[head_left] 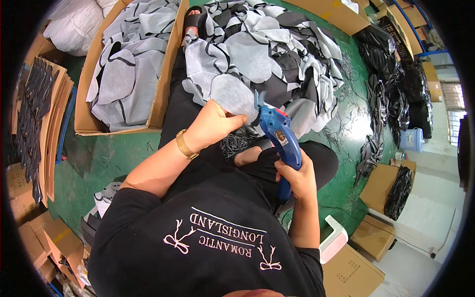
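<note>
My right hand (300,176) is wrapped round the handle of blue electric scissors (278,129). Their metal cutting head points away from me and lies at the right edge of a rounded light-grey fabric piece (233,93). With fingers closed, my left hand (213,124) pinches the near edge of that piece; its fingertips are partly hidden. Beyond both hands spreads a large heap of grey fabric pieces (250,55) with black edging. Thin dark offcuts (238,143) lie below the scissors, near my bare foot.
A tall cardboard box (159,99) filled with similar fabric stands at the left. Black plastic bags (378,52) line the right side. A white and pink stool (334,242) is by my right elbow. Fabric scraps (372,148) litter the green floor (79,168).
</note>
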Demonstrator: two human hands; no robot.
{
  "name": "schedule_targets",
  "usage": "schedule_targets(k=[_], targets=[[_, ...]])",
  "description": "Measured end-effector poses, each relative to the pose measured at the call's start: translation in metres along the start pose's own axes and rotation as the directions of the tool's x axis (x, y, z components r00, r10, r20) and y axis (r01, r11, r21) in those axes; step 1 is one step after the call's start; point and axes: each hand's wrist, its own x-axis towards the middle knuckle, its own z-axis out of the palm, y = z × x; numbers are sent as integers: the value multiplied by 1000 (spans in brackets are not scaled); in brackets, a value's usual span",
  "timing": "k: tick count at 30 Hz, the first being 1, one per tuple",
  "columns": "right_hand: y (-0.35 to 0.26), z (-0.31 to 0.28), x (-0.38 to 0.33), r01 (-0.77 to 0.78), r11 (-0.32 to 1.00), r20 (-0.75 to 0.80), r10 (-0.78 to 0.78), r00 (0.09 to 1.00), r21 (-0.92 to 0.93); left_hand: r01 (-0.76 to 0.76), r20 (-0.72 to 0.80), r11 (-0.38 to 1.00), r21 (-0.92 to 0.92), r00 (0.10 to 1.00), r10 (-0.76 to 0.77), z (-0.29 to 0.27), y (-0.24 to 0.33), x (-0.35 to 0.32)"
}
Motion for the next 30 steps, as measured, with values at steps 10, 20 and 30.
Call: schedule_targets(k=[10, 20, 30], targets=[[-21, 12, 43, 231, 950, -206, -275, 939, -212, 302, 146, 933, -198, 950, -276, 21, 5, -7], [-12, 13, 38, 196, 981, -78, -195, 978, 7, 157, -114, 909, -387, 970, -216, 24, 5, 2], [0, -8, -14, -12, 1000, -2, 12, 1000, -16, 106, -190, 934, -340, 965, -178, 9, 8, 11]])
